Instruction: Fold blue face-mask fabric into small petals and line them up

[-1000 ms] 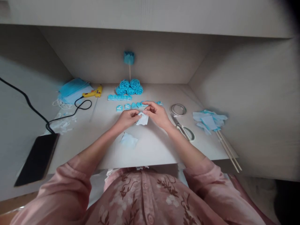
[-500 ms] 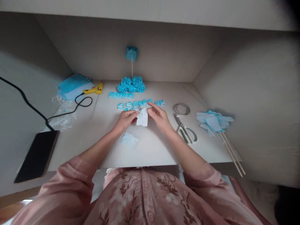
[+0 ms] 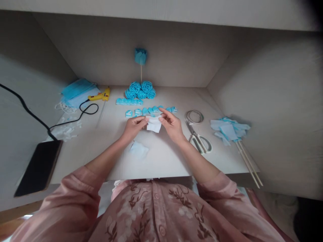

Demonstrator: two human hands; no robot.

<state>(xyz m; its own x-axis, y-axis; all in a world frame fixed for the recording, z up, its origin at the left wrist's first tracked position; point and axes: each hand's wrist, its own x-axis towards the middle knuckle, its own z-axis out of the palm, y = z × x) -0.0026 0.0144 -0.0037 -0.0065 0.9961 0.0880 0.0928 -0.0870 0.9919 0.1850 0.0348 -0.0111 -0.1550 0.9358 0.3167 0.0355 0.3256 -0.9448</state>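
Between my hands a small white piece of fabric (image 3: pixel 154 124) hangs above the table. My left hand (image 3: pixel 135 127) pinches its left upper corner, and my right hand (image 3: pixel 172 124) pinches the right one. Just beyond them lies a row of small folded blue and white petals (image 3: pixel 150 110), partly hidden by my fingers. A longer blue strip of overlapping petals (image 3: pixel 129 102) lies behind that row. Closer to me, a pale blue fabric piece (image 3: pixel 138 150) rests on the table.
Blue fabric roses (image 3: pixel 141 90) are stacked at the back, with a blue flower on a stick (image 3: pixel 140 56) behind. Face masks (image 3: pixel 79 93), a yellow glue gun (image 3: pixel 102 94) and a dark phone-like slab (image 3: pixel 39 168) are left. Scissors (image 3: pixel 199 139), a wire coil (image 3: pixel 194 116) and sticks (image 3: pixel 248 163) are right.
The white fabric piece has been spread wider between my hands, its upper edge now stretched from one hand to the other. My left hand has shifted slightly left. The view has moved a little.
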